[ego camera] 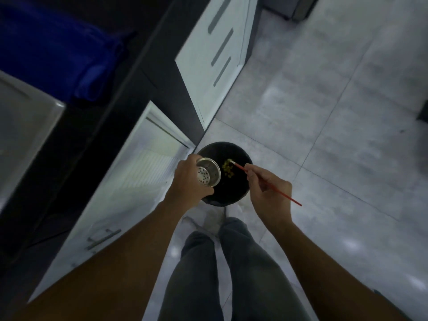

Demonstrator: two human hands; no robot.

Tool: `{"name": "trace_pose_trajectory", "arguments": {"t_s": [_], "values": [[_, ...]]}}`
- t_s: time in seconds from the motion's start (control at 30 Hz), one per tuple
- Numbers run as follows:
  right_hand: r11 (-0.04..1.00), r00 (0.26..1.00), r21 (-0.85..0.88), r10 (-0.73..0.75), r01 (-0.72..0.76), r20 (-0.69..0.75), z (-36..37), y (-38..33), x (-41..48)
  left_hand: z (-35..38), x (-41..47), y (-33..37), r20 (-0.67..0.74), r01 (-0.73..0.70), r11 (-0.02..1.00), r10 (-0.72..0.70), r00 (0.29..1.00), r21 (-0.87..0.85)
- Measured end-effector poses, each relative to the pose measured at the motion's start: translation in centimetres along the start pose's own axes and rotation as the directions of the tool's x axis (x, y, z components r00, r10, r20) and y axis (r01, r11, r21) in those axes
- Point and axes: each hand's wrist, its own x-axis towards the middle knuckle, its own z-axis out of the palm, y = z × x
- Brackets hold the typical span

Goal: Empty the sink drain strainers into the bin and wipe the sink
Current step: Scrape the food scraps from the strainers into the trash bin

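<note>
Gripping round perforated steel strainer (208, 173) in curled left hand (188, 181) above rim of black round bin (234, 193); pinching thin red stick (240, 168) in right hand (269, 193) over it; probably worth tilting mouth downward, scraping gently.

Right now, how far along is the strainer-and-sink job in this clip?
Done: yellow-green scraps lie in the black bin. In hand: the left hand holds a metal strainer over the bin, looking empty; the right hand pinches a red stick. Left: wiping the sink, at the frame's edge; the blue cloth lies beside it, untouched.
</note>
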Motion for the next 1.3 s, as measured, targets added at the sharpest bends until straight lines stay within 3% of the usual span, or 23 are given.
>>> {"name": "trace_pose_trajectory", "arguments": {"t_s": [0.27,0.37,0.5,0.63,0.8,0.9,1.13,1.3], "values": [[0.982,0.982,-0.078,-0.164,0.171,0.090,-2.7,-10.6,-1.3,-7.4,-6.3,3.6,-0.163,-0.091,0.981,0.064,0.985,-0.170],[0.975,0.970,-0.124,-0.159,0.183,0.184,-2.7,-14.7,-1.9,-11.4,-8.9,4.3,-0.301,-0.116,0.973,0.052,0.952,-0.198],[0.944,0.927,0.000,-0.323,0.329,0.190,-1.5,-20.2,-2.9,-16.9,-13.1,3.9,-0.491,-0.138,0.950,-0.017,0.871,-0.278],[0.746,0.734,0.133,-0.666,0.653,0.131,2.1,-24.8,-3.3,-21.9,-16.7,1.1,-0.646,-0.145,0.938,-0.101,0.757,-0.316],[0.573,0.537,0.280,-0.820,0.771,0.198,8.8,-29.7,-3.9,-26.8,-19.6,-4.3,-0.738,-0.080,0.935,-0.217,0.639,-0.345],[0.533,0.451,0.321,-0.841,0.783,0.299,13.1,-31.3,-4.3,-28.9,-20.3,-8.0,-0.735,-0.012,0.928,-0.288,0.614,-0.373],[0.503,0.308,0.248,-0.778,0.828,0.548,22.7,-33.2,-4.1,-31.6,-20.1,-15.8,-0.693,0.028,0.907,-0.342,0.635,-0.421],[0.535,0.315,0.143,-0.671,0.833,0.671,27.7,-33.5,-3.4,-32.2,-18.1,-19.8,-0.616,0.078,0.882,-0.385,0.687,-0.464]]}}
